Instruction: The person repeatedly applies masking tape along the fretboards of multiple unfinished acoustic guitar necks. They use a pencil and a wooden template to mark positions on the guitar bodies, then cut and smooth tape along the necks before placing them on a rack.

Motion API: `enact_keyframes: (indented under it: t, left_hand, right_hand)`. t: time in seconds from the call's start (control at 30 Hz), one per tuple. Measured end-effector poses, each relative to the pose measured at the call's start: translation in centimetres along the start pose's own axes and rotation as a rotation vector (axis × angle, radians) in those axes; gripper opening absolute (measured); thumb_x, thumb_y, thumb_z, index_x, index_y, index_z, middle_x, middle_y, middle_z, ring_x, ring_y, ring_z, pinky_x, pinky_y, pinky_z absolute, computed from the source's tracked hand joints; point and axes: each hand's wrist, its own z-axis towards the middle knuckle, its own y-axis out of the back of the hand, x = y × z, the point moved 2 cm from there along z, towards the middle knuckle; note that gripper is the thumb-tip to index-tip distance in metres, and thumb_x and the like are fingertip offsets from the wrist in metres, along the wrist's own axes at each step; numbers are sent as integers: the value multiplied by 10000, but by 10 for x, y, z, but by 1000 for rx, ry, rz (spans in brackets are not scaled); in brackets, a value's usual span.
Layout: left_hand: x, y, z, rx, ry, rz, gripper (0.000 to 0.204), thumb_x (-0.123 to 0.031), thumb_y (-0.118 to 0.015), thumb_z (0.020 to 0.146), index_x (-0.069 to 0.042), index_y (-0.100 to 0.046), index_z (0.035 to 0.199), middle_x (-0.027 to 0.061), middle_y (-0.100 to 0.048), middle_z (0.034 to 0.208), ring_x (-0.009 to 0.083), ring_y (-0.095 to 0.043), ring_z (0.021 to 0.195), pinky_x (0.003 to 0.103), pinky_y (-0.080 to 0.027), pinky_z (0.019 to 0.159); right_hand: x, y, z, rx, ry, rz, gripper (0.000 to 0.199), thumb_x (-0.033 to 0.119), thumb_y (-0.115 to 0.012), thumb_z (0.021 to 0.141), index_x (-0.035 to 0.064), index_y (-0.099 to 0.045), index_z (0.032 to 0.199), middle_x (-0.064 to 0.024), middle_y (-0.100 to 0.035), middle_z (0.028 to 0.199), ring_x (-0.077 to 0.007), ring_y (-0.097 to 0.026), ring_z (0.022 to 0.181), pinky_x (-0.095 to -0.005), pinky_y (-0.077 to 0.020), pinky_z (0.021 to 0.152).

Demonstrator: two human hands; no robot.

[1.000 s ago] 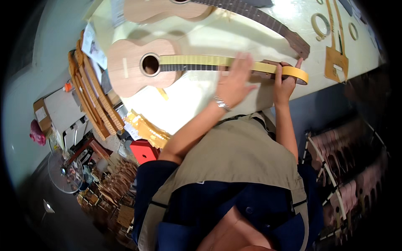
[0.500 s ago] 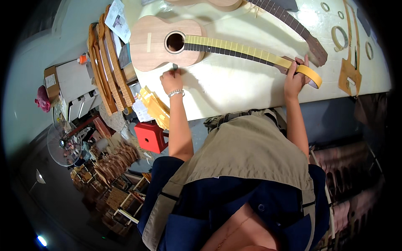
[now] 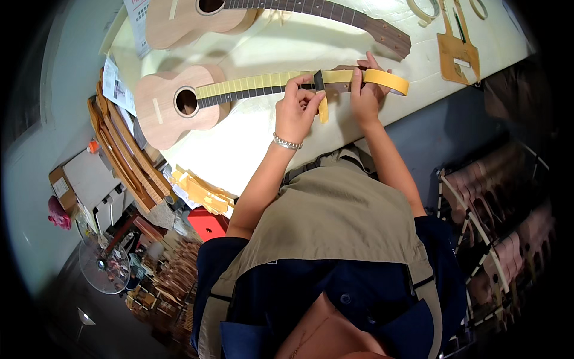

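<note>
An unfinished pale-wood ukulele (image 3: 203, 84) lies on the table with its neck pointing right. Yellow masking tape (image 3: 257, 82) runs along the upper part of its dark fretboard, leaving the lower edge bare. My left hand (image 3: 296, 116) is closed, pinching a small flat dark blade (image 3: 318, 81) with a yellow lower end across the neck near the headstock. At the headstock, my right hand (image 3: 366, 102) has its fingers around the roll of yellow tape (image 3: 394, 82), whose strip continues onto the neck. The fingers partly hide the headstock.
A second ukulele (image 3: 239, 18) lies beyond the first. At the right are tape rolls (image 3: 423, 11) and a tan flat template (image 3: 457, 57). Wooden necks (image 3: 122, 149) lean at the left, near yellow tape scraps (image 3: 200, 190) and a red stool (image 3: 208, 223).
My left hand has come up from beside the ukulele body to the neck near the headstock, with the dark blade in it. My right hand stays at the tape roll. The view has shifted.
</note>
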Motion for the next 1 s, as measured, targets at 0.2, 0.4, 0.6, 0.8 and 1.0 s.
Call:
enact_keyframes:
  t: [0.2, 0.4, 0.6, 0.8, 1.0]
  left_hand:
    - [0, -2, 16, 51, 80, 11, 398, -106, -671, 817, 3, -523, 1170, 43, -650, 700, 45, -591, 570, 181, -492, 496]
    - [1, -5, 15, 33, 127, -24, 375, -96, -670, 809, -9, -544, 1152, 42, -645, 682, 52, -581, 546, 192, -474, 484]
    - [4, 0, 14, -30, 76, 92, 379, -117, -695, 776, -82, -584, 1137, 59, -655, 687, 105, -598, 538, 243, -450, 479]
    - [29, 25, -15, -30, -588, 519, 485, -171, -771, 674, -96, -598, 1121, 55, -666, 815, 204, -612, 691, 258, -492, 609]
    - [-15, 3, -13, -26, 138, -634, 247, -136, -768, 735, -22, -617, 894, -1, -614, 809, 75, -553, 755, 214, -464, 633]
  right_hand:
    - [0, -1, 2, -24, -20, 29, 390, 152, -516, 860, 106, -481, 1246, -10, -605, 955, -192, -536, 989, -490, -178, 1049]
    - [18, 10, 3, 6, 149, 37, 307, 113, -528, 844, 118, -550, 1150, -11, -615, 1012, -216, -556, 1006, -500, -236, 1026]
    - [96, 61, -13, 257, 661, 492, 307, 63, -547, 804, 83, -528, 1110, -86, -627, 1060, -236, -580, 1030, -431, -311, 1021]
    - [74, 45, 2, 107, -264, 1047, 704, -117, -502, 781, 14, -152, 1377, -161, -581, 1133, -166, -551, 1030, -288, -412, 899]
    - [87, 45, -5, 129, -170, 1057, 735, -121, -497, 777, 31, -125, 1393, -172, -539, 1199, -167, -525, 1084, -285, -405, 921]
